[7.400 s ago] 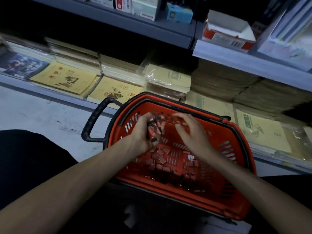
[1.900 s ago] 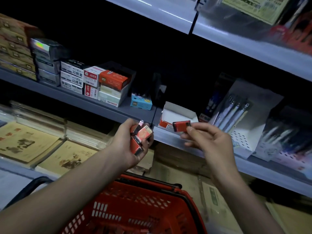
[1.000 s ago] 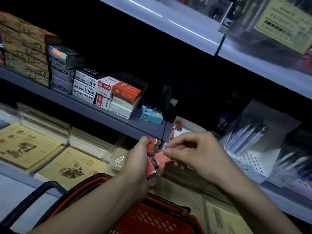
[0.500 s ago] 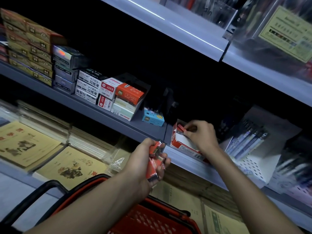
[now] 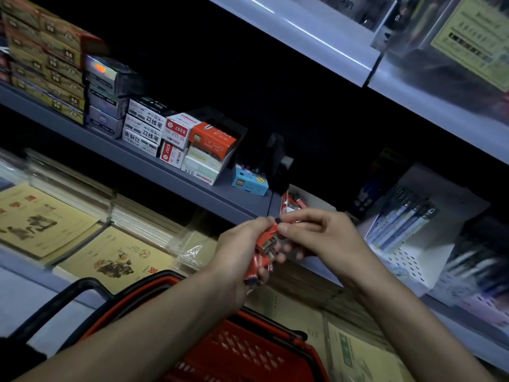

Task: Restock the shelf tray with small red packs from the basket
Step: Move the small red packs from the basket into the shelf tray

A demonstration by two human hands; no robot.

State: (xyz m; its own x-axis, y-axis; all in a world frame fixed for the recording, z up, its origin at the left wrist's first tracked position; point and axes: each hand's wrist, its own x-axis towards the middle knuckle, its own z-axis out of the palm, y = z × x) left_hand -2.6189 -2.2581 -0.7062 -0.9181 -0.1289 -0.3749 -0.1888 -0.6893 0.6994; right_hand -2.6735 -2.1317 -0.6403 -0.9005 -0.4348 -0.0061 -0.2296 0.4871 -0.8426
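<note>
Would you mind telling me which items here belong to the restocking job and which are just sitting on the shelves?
Part of the job:
- small red packs bunched in the left hand
- right hand, pinching the top pack
- shelf tray
- red basket

Just lying about:
- blue box
- stacked pen boxes
- yellow notebooks
- pen display

You face dim grey shelving (image 5: pixel 170 172) stacked with small boxes (image 5: pixel 176 139) at left; a pale upper shelf (image 5: pixel 316 37) catches light far right, yellow notebooks (image 5: pixel 41 221) lie lower left, and pen displays (image 5: pixel 405 221) stand right
</note>
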